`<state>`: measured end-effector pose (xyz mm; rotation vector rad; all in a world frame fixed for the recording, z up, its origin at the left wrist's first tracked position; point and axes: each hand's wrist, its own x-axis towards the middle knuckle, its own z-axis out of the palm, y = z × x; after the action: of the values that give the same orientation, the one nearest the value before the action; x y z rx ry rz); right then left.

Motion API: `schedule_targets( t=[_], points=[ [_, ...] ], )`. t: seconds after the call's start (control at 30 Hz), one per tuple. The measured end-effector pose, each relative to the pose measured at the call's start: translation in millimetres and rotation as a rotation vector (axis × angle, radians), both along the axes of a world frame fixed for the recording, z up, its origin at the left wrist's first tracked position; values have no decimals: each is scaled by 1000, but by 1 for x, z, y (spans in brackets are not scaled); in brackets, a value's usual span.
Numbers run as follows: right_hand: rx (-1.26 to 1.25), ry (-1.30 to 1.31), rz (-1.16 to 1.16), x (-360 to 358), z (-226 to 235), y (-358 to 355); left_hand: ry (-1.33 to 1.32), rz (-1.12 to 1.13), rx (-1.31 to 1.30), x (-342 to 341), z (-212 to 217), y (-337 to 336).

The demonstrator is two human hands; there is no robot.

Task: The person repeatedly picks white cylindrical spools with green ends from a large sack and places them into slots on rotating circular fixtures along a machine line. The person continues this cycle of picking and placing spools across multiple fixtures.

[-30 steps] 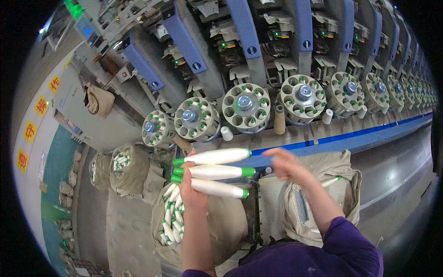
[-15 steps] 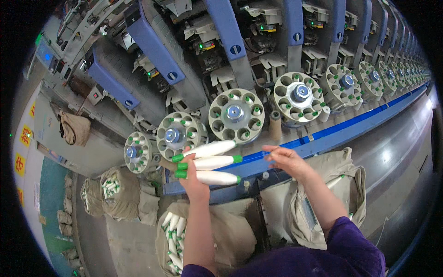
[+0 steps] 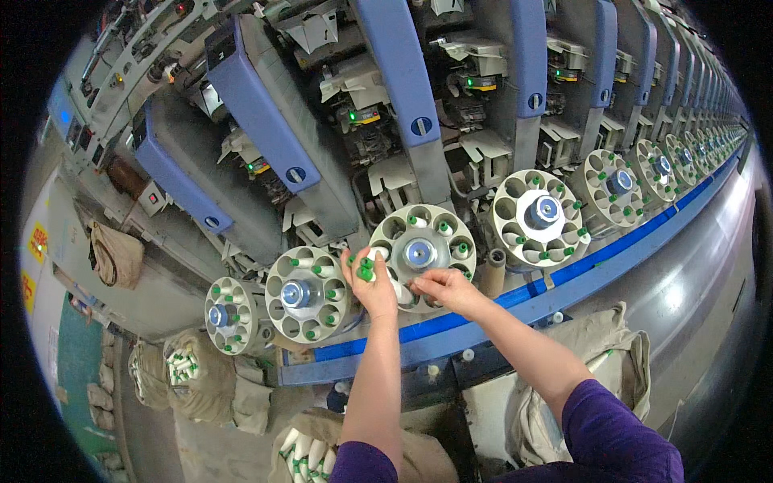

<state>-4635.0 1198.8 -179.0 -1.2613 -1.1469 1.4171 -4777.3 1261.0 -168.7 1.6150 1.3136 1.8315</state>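
Hands at round holed wheel: left hand gripping green-tipped white bobbins against its rim, right hand fingers narrow, pressing another bobbin in. Risk: misaligned bobbin jamming or dropping.

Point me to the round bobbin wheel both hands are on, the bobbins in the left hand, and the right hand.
bobbin wheel [image 3: 421, 253]: head view, blue hub.
bobbins [image 3: 364, 268]: head view, green ends.
right hand [image 3: 444, 286]: head view, back of hand.

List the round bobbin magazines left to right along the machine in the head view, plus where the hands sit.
Small magazine → second magazine → left hand → third magazine → right hand → fourth magazine → fifth magazine.
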Motion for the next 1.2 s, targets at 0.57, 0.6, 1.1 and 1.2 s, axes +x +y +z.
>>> schedule_targets(
  t=[0.57,0.6,1.1,1.2],
  points=[
    [374,-866,-137,24,17,66,-614,-152,-472,-74,-48,-112],
    [256,-898,-26,27,6,70,-580,-213,-519,-76,-55,-125],
    [-298,-532,-388,173,-186,-278,-140,-698,-816,-50,-120,-354],
    [-355,-530,-161,151,-200,-301,-37,-731,-812,-45,-113,-378]
  ],
)
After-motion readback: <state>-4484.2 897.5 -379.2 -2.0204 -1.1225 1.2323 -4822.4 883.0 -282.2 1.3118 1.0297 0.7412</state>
